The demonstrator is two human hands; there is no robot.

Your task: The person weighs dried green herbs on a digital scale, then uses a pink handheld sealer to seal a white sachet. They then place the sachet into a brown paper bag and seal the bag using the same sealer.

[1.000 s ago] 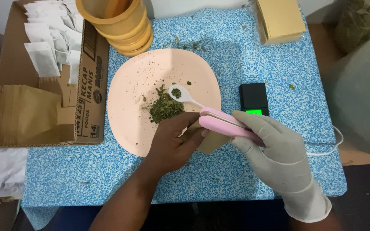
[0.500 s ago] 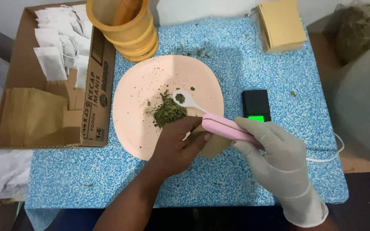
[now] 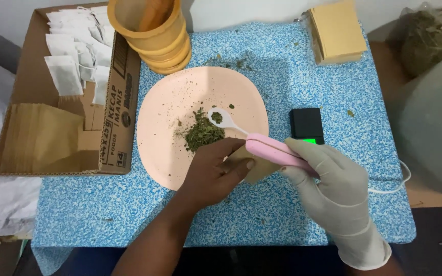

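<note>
A pink plate (image 3: 170,153) lies on the blue speckled table, with a small heap of dried green herb (image 3: 203,134) near its middle. My right hand (image 3: 333,179), in a pale glove, grips a spoon with a pink handle (image 3: 272,151); its white bowl (image 3: 216,116) carries a little herb just above the heap. My bare left hand (image 3: 213,171) holds a small brown paper pouch (image 3: 257,166) at the plate's right rim, right under the spoon handle.
A cardboard box (image 3: 118,102) at the left holds white sachets and brown pouches. Stacked yellow tubs (image 3: 154,30) stand behind the plate. A small black scale (image 3: 307,125) with a lit green display sits right of the plate; more brown pouches (image 3: 336,30) lie far right.
The spoon's bowl stays by the herb heap with a little herb in it. Both hands keep their hold; only the camera view shifts slightly.
</note>
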